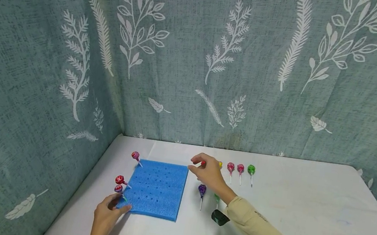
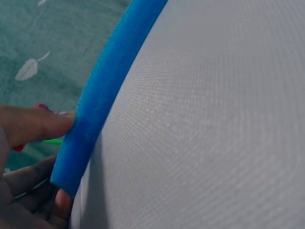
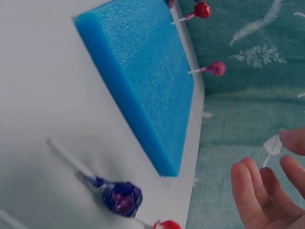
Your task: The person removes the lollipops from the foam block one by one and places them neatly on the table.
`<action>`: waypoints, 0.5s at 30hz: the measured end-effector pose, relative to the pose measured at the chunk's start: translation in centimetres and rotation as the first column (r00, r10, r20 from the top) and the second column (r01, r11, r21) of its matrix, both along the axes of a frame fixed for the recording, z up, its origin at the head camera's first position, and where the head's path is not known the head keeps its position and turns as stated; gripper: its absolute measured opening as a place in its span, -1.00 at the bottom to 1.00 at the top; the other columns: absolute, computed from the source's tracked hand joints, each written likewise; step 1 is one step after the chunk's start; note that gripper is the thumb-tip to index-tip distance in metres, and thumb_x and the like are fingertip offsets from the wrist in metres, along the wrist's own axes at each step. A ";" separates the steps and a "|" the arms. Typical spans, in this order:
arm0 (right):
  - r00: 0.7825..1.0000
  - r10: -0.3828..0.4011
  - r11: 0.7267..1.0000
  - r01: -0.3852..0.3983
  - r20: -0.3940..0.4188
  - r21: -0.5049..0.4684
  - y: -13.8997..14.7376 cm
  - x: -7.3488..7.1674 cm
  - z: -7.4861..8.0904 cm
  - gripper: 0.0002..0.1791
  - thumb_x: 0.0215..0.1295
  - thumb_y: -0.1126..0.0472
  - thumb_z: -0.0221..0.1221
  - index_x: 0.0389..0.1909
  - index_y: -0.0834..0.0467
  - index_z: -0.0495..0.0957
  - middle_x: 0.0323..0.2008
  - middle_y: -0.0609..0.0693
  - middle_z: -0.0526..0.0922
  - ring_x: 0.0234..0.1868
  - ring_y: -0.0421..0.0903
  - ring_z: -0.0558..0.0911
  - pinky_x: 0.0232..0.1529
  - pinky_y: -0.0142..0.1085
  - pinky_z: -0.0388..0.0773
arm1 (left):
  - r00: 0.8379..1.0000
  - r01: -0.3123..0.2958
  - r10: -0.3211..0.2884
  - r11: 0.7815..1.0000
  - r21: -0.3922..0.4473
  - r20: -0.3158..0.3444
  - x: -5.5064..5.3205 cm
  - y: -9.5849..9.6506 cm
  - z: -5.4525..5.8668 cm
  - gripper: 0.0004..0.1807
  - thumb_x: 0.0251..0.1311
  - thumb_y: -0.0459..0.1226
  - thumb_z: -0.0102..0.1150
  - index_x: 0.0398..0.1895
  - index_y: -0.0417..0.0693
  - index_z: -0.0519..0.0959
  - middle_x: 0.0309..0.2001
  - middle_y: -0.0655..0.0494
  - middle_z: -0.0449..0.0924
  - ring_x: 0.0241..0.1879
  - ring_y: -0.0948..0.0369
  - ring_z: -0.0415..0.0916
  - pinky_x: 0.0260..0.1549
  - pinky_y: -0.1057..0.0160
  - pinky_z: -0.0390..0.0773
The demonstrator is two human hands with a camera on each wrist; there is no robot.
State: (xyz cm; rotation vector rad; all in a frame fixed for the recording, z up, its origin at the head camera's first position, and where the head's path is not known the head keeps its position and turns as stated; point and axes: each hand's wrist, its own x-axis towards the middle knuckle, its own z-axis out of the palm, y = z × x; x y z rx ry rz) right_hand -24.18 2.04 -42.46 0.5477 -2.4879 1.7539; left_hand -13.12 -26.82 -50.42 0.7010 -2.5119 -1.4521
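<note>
A blue foam board (image 1: 158, 187) with rows of small holes lies flat on the white table (image 1: 305, 214). My left hand (image 1: 119, 203) grips its near-left corner; the thumb (image 2: 43, 125) presses the foam's edge (image 2: 102, 90) and the fingers curl below it. Three lollipops (image 1: 135, 155) (image 1: 119, 180) (image 1: 118, 189) stick out of the board's left side. My right hand (image 1: 193, 164) hovers with its fingers (image 3: 252, 191) spread, holding nothing, just above a red lollipop (image 1: 203, 163) (image 3: 169, 224). A purple lollipop (image 1: 202, 189) (image 3: 123, 198) lies by the board's right edge.
A yellow lollipop (image 1: 220, 164), two pink ones (image 1: 230, 167) (image 1: 241, 168) and a green one (image 1: 251, 169) lie in a row right of my hand. Another green one (image 1: 217, 198) is partly hidden by my wrist. Leaf-patterned curtains (image 1: 197, 54) close the back and left.
</note>
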 end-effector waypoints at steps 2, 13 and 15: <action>1.000 0.011 1.000 -0.011 -0.003 0.007 -0.5 -0.2 -0.1 -0.84 0.04 0.20 0.23 -0.33 0.08 0.51 -0.34 0.02 0.54 -0.58 -0.09 0.52 -0.60 -0.31 0.51 | 1.000 -0.001 0.001 1.000 -0.007 -0.004 0.0 -0.1 -0.1 -0.28 -0.16 -0.20 0.32 0.12 -0.24 0.29 0.05 -0.27 0.34 0.04 -0.07 0.27 0.01 -0.03 0.29; 0.998 0.057 0.998 -0.057 -0.023 0.016 -3.0 -0.6 0.1 -0.80 0.05 0.17 0.22 -0.28 0.11 0.50 -0.31 0.03 0.54 -0.51 -0.14 0.53 -0.53 -0.34 0.52 | 1.000 0.004 -0.004 1.000 -0.014 0.000 0.0 0.0 0.0 -0.28 -0.15 -0.17 0.32 0.12 -0.23 0.29 0.04 -0.25 0.35 0.01 -0.06 0.28 -0.01 -0.03 0.31; 0.998 0.057 0.998 -0.057 -0.031 0.020 -3.2 -0.7 0.2 -0.77 0.04 0.17 0.22 -0.27 0.15 0.51 -0.31 0.05 0.55 -0.49 -0.13 0.53 -0.52 -0.34 0.52 | 1.000 0.005 -0.005 1.000 -0.010 0.001 0.0 0.0 0.1 -0.28 -0.15 -0.18 0.32 0.12 -0.23 0.29 0.05 -0.25 0.35 0.02 -0.06 0.28 0.00 -0.03 0.30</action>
